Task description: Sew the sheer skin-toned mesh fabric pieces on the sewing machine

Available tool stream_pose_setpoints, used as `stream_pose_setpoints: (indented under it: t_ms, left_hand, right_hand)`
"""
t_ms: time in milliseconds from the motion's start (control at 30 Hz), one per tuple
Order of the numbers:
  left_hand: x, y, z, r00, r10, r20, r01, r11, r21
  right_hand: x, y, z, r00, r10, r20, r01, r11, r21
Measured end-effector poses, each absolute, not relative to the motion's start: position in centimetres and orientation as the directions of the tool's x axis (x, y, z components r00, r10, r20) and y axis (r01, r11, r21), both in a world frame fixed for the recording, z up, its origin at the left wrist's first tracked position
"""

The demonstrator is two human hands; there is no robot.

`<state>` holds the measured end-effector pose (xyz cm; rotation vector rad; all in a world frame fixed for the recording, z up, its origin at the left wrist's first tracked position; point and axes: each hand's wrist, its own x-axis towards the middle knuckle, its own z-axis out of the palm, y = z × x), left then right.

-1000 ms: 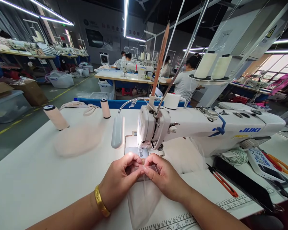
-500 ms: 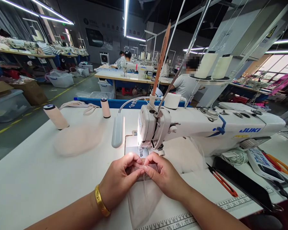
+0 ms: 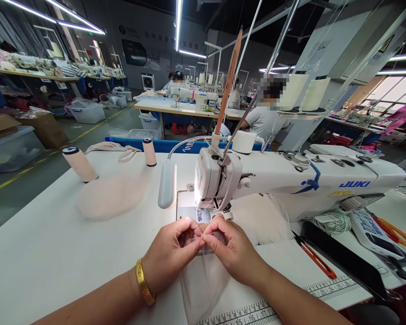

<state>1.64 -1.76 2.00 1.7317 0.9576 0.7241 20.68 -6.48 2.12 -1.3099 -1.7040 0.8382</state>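
Fingertips of both hands are pinched together on the top edge of the sheer mesh piece, so neither hand is spread: my left hand and my right hand meet thumb to forefinger right in front of the presser foot of the sewing machine. Compared with a second ago, the pinch has crept a little forward, nearer the needle, and the fold between my fingers looks tighter. I read that as the edge being lined up, not yet under the foot. The mesh hangs back from my fingers over the white table toward me, across the printed ruler. Red thread snips lie to the right, well apart; a thread cone stands far left.
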Motion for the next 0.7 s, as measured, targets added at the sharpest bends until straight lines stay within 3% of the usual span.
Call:
stream_pose_setpoints:
  t_ms: [700]
  left_hand:
    - [2.02,-1.72,2.55,0.508,0.86,0.042,0.26,-0.199,0.945]
  right_hand:
    - [20.6,-6.41,1.94,-0.148,0.954,0.261,0.465,0.3,-0.833]
